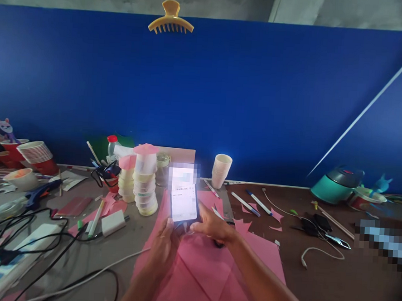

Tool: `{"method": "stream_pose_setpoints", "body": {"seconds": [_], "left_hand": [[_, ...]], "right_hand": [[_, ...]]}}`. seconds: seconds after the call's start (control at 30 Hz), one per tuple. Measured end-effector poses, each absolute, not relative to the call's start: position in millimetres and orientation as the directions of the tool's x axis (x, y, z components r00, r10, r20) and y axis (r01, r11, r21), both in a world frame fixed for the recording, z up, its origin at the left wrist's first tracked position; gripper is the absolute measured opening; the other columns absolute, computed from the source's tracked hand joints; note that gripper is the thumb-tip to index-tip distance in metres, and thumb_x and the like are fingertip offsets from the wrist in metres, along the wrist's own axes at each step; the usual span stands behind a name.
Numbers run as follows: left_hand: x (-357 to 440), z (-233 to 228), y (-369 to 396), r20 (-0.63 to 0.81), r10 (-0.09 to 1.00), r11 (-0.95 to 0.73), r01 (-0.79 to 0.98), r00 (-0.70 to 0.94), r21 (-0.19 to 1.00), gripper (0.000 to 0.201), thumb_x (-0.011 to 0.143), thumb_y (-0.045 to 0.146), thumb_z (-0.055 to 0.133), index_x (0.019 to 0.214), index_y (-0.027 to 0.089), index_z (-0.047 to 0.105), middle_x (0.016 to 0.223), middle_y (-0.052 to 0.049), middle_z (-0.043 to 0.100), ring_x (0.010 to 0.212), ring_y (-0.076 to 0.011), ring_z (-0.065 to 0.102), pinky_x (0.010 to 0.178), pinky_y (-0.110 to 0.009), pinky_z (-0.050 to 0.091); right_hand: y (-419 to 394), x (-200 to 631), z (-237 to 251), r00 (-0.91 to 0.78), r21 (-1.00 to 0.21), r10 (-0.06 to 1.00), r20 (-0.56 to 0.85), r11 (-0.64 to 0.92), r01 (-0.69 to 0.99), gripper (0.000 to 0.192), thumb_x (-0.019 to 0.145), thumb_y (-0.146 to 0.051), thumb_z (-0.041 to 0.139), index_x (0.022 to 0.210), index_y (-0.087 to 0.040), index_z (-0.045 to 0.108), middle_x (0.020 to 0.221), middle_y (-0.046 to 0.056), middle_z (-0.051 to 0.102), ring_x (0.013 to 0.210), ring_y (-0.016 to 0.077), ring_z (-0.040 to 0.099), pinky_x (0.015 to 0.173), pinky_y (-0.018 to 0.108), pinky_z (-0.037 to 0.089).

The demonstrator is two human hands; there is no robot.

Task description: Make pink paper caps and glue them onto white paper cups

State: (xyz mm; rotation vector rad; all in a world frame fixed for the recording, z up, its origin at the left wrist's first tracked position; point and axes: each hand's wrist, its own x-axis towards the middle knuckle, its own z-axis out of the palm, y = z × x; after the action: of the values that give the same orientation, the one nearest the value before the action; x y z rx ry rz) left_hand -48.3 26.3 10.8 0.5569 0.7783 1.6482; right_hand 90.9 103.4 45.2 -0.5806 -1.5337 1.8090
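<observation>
Head view, looking down at a cluttered desk against a blue wall (258, 104).

Both hands hold a phone (183, 201) upright above a sheet of pink paper (207, 273), its lit screen tilted toward the wearer, likely so it can be read. The left hand (166, 239) is closed around the phone's lower left edge, taking the weight from below. The right hand (213, 226) grips the lower right edge, thumb toward the screen. A dark object shows under the right hand; what it is cannot be told.

Just behind the phone stand stacks of small tubs (141, 183), one capped with a pink paper disc, very near the phone's left side. A stack of white cups (221, 170) stands behind to the right, apart from the hands. Pens (252, 202) lie beyond the right hand.

To the left, black cables (45, 245) and a white charger (113, 222) crowd the surface, with red cups (37, 156) farther off. To the right the brown desk (315, 284) has more open room; a white cable (320, 253) and a teal pot (337, 184) lie well away. A hair claw (171, 19) is clipped on the wall's top edge.
</observation>
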Motion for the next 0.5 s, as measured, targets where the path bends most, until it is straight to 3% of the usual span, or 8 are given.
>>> {"method": "stream_pose_setpoints", "body": {"seconds": [0.2,0.4,0.5], "left_hand": [[-44.7,12.0,26.3,-0.033,0.979,-0.116,-0.677,-0.203,0.727,0.038,0.078,0.045,0.079,0.107,0.022,0.071,0.114,-0.010,0.074,0.122,-0.0335,0.061,0.102,-0.044,0.051],[-46.7,8.9,26.7,-0.049,0.969,-0.134,-0.682,-0.242,0.719,0.041,0.073,0.044,0.085,0.102,0.019,0.071,0.107,-0.009,0.076,0.114,-0.0315,0.066,0.103,-0.043,0.050],[-47.4,6.3,26.9,-0.056,0.968,-0.134,-0.691,-0.245,0.710,0.040,0.074,0.043,0.084,0.103,0.019,0.071,0.108,-0.009,0.076,0.113,-0.0302,0.067,0.104,-0.042,0.050]], "right_hand": [[104.0,89.5,41.5,-0.622,-0.976,0.779,0.076,-0.070,-0.207,0.046,0.063,0.000,0.064,0.101,-0.025,0.070,0.104,-0.001,0.075,0.099,0.0246,0.066,0.088,0.036,0.051],[100.6,80.8,42.3,-0.517,-0.960,0.854,0.052,-0.100,-0.261,0.045,0.061,0.000,0.067,0.098,-0.026,0.071,0.094,-0.002,0.076,0.103,0.0257,0.066,0.098,0.040,0.048],[101.4,82.9,40.1,-0.536,-0.957,0.842,0.052,-0.111,-0.268,0.043,0.062,-0.002,0.070,0.098,-0.025,0.071,0.095,-0.001,0.076,0.101,0.0249,0.067,0.096,0.040,0.050]]}}
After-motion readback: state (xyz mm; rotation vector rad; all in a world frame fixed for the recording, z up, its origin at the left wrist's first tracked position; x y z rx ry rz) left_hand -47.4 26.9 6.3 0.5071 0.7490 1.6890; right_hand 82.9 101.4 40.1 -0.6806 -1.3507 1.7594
